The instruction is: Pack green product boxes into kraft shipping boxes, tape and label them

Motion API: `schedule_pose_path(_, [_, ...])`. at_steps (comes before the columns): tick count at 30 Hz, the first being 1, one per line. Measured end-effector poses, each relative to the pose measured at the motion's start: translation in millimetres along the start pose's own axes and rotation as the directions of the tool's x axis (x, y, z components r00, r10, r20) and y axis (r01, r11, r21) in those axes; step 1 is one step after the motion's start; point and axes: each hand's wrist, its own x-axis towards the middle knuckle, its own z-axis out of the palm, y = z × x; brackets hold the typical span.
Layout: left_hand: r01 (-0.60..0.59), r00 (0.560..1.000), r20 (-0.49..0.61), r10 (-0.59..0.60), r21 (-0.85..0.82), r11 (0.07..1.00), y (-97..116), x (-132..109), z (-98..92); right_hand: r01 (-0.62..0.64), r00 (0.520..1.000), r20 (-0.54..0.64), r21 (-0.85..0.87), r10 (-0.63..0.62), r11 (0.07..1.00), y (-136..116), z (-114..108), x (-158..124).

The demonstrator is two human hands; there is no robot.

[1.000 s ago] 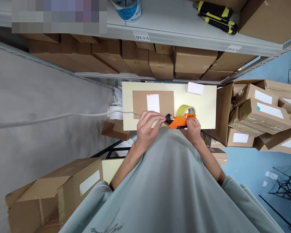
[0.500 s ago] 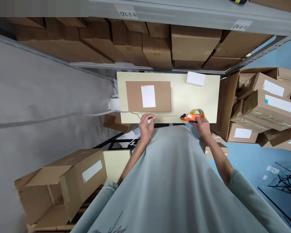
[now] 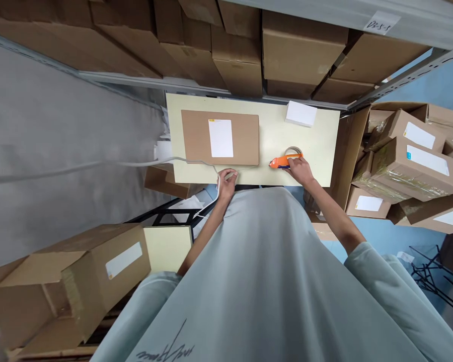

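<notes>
My right hand (image 3: 300,170) grips an orange tape dispenser (image 3: 281,162) with a roll of tape (image 3: 293,151) on it, low over the right half of the cream table (image 3: 275,136). My left hand (image 3: 227,182) is at the table's front edge, thumb and forefinger pinched together. A faint thin line, which looks like a strip of clear tape (image 3: 248,167), runs from its fingertips toward the dispenser. Just beyond lies a flat, closed brown cardboard box (image 3: 245,138) with a white label (image 3: 221,138) on top. A white cable (image 3: 181,159) passes by the left hand.
A stack of white labels (image 3: 301,114) rests at the table's back right. Shelves of cartons (image 3: 305,50) stand behind. To the right, a large carton (image 3: 349,151) holds several taped boxes (image 3: 419,163). An open carton (image 3: 109,271) sits at lower left.
The dispenser and right hand have moved left, closer to the box. My left hand stays by the box's front edge, and the camera view has shifted slightly.
</notes>
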Motion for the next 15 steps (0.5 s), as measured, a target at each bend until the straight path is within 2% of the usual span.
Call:
schedule_pose_path(4, [0.111, 0.992, -0.053, -0.117, -0.102, 0.989, 1, 10, 15.6, -0.018, 0.999, -0.030, -0.015, 0.018, 1.000, 3, 2, 13])
schedule_pose_path(9, [0.265, 0.955, -0.073, -0.289, -0.238, 0.934, 11, 15, 35.7, -0.007, 0.996, -0.091, -0.043, 0.003, 0.999, 0, 8, 22])
schedule_pose_path(11, [0.344, 0.916, -0.063, -0.395, -0.378, 0.859, 18, 16, 38.6, -0.022, 0.995, -0.096, -0.041, 0.018, 0.999, -2, 10, 24])
schedule_pose_path(13, [0.424, 0.858, -0.017, -0.513, -0.540, 0.727, 27, 17, 36.2, -0.046, 0.995, -0.093, -0.034, 0.043, 0.998, -3, 13, 24])
schedule_pose_path(15, [0.481, 0.813, 0.047, -0.580, -0.615, 0.625, 36, 17, 29.6, -0.065, 0.993, -0.102, -0.021, 0.063, 0.998, -2, 16, 24])
